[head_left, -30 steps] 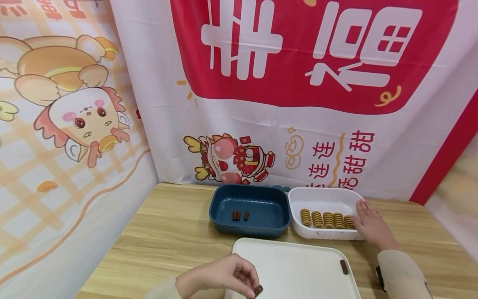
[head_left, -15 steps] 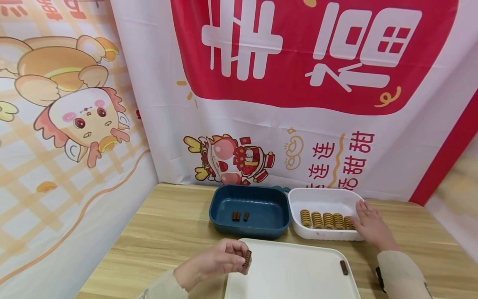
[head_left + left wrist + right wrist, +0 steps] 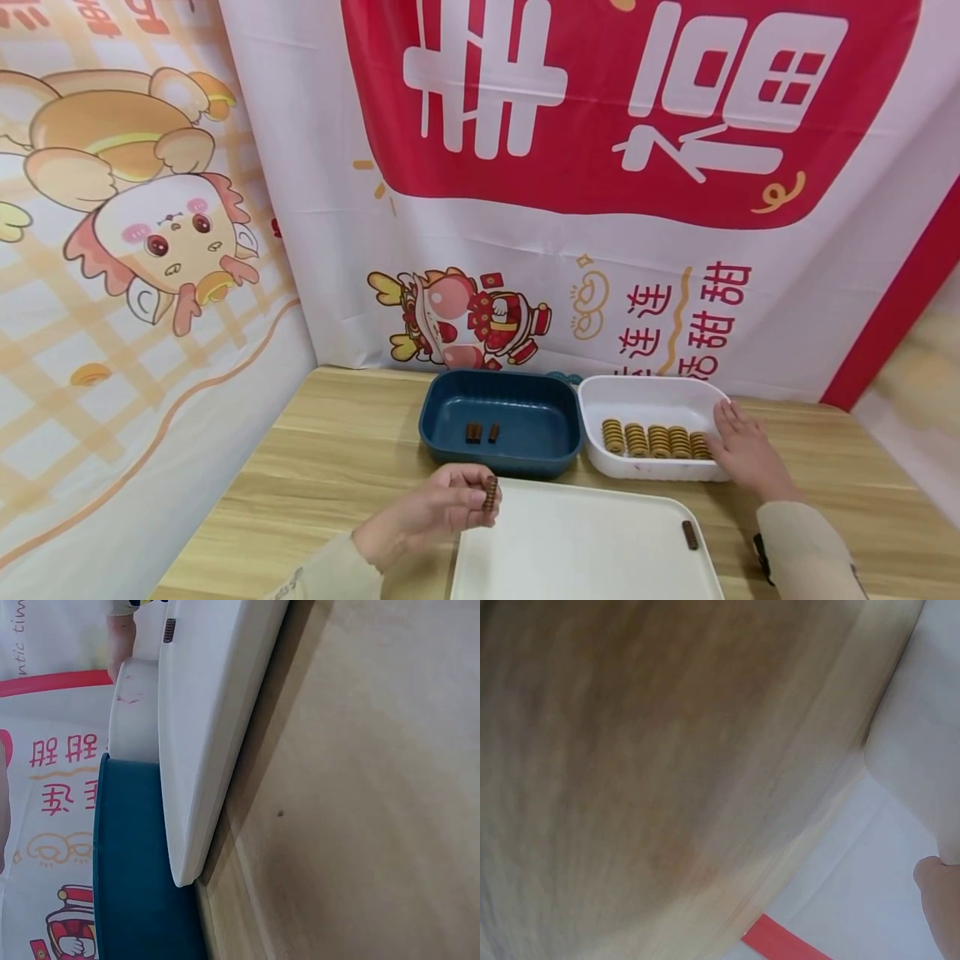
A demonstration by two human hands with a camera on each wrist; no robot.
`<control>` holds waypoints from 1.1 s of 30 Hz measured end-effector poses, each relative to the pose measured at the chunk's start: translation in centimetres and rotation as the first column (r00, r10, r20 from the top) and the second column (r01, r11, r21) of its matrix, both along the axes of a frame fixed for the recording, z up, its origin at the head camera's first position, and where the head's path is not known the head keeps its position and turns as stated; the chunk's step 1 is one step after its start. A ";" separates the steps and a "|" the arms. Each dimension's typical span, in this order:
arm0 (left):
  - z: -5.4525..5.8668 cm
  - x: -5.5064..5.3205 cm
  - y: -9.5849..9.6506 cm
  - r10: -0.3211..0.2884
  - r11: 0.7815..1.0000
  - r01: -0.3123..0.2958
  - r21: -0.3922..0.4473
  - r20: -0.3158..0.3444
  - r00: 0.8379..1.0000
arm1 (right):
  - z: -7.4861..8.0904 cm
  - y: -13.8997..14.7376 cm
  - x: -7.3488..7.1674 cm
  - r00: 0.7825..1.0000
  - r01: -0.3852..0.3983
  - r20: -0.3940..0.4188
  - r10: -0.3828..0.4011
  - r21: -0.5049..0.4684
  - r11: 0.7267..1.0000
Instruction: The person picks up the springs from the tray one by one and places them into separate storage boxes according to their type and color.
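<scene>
My left hand [image 3: 450, 504] pinches a short dark-brown ridged stick [image 3: 490, 493] between thumb and fingers, over the upper left corner of a cream tray [image 3: 577, 542]. Another such dark-brown stick [image 3: 690, 535] lies by the tray's right edge. My right hand [image 3: 750, 454] rests with its fingers extended over the right end of a white box [image 3: 637, 471]. Inside that box stand several stacks of golden-brown round biscuits [image 3: 658, 442]. Three dark-brown pieces [image 3: 493, 432] lie in a dark blue box [image 3: 498, 463]. In the right wrist view my thumb [image 3: 939, 900] shows beside the white box [image 3: 919, 742].
Both boxes stand side by side at the back of the wooden table [image 3: 330, 467], behind the tray. A printed white and red cloth [image 3: 525, 225] hangs right behind them. Another patterned cloth [image 3: 150, 350] covers the left side.
My left hand has moved from the tray's front left up toward the blue box, carrying the ridged stick, now held more upright. My right hand has stayed at the white box.
</scene>
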State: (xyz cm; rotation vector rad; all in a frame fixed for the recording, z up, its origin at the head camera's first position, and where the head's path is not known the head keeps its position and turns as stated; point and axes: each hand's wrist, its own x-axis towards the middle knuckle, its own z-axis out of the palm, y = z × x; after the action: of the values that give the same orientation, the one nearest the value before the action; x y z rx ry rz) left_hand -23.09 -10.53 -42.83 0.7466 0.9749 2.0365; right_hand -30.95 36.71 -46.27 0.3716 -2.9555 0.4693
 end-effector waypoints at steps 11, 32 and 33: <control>0.1 -3.5 -0.2 0.265 0.963 -0.267 0.026 0.068 0.962 | 0.1 -0.2 0.1 1.000 0.003 0.010 -0.003 -0.004 1.000; 0.1 -11.0 -0.3 0.842 0.499 -0.735 -0.459 0.055 0.537 | 0.4 -0.2 0.1 1.000 0.012 0.002 -0.012 0.020 1.000; 0.0 -11.1 -0.2 0.845 0.467 -0.735 -0.491 0.002 0.536 | 0.4 -0.2 0.1 1.000 0.012 0.004 -0.013 0.021 1.000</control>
State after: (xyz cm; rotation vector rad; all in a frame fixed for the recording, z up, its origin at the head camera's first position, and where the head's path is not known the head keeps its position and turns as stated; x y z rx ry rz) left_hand -34.23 -10.70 -42.84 -0.3359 1.7854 2.4219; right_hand -30.87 36.47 -45.86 0.3547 -2.9672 0.4381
